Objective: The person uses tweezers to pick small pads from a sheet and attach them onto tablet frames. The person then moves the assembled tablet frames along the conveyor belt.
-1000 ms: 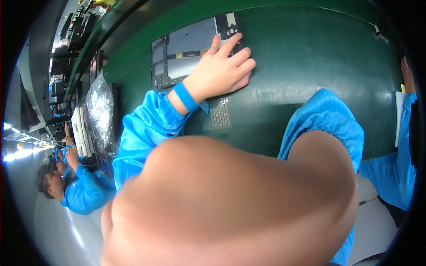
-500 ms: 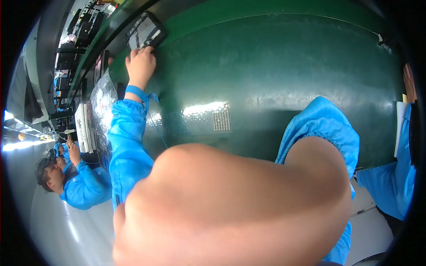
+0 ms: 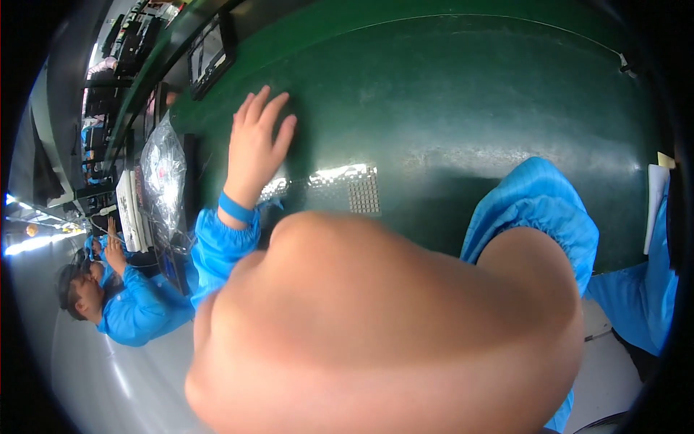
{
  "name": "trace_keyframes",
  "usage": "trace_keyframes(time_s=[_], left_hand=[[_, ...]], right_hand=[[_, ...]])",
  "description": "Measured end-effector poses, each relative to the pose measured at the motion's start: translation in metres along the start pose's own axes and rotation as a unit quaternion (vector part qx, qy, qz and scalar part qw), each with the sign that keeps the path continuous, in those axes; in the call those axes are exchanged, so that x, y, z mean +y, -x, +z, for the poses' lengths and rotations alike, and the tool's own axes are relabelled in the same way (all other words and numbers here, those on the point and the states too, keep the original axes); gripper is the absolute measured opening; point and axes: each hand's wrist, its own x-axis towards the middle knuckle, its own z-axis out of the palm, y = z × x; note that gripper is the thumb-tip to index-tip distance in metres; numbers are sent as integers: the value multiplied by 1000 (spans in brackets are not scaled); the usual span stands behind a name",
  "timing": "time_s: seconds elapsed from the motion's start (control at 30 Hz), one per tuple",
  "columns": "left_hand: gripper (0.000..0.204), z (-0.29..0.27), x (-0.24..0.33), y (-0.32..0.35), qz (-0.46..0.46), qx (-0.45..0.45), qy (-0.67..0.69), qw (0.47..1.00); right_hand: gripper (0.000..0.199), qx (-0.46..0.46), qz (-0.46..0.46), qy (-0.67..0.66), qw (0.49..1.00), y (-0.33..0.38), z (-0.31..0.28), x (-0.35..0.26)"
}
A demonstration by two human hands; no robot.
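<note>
My left hand (image 3: 258,145), with a blue band at the wrist, is held over the green work surface (image 3: 448,94), its fingers spread and nothing in them. Beyond it, at the far left, lies a flat black-framed device (image 3: 211,49) with a pale grey face; a gap separates it from my fingertips. Very large and close, my right hand (image 3: 347,318) crosses the lower middle, bent at the wrist below a blue sleeve. Its back faces me and its fingers are hidden. Past its knuckles is a sheet of small silvery square pieces (image 3: 363,194), partly lost in glare.
Clear plastic wrap (image 3: 165,173) lies along the left edge beside a white stack (image 3: 132,210). Two people in blue stand at the left, one (image 3: 137,304) with hands raised. Another blue sleeve (image 3: 629,296) shows at the right, near white sheets (image 3: 654,206).
My left hand has let go of the black-framed device and come back nearer to me, fingers now spread. The device sits slightly farther left in view. My right hand has barely shifted.
</note>
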Motion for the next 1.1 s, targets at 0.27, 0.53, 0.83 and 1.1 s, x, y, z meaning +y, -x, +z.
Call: trace_keyframes(time_s=[0.27,0.53,0.83,1.1], left_hand=[[37,-29,43,78,-104,-136,319,932],[49,-18,55,123,78,-180,131,972],[70,-18,75,105,151,-109,59,981],[76,5,89,83,151,-51,92,983]], right_hand=[[20,-17,82,128,988,-40,27,8],[23,-53,178,217,958,-97,65,35],[24,299,18,-75,951,-11,93,114],[21,384,228,-417,792,46,135,122]])
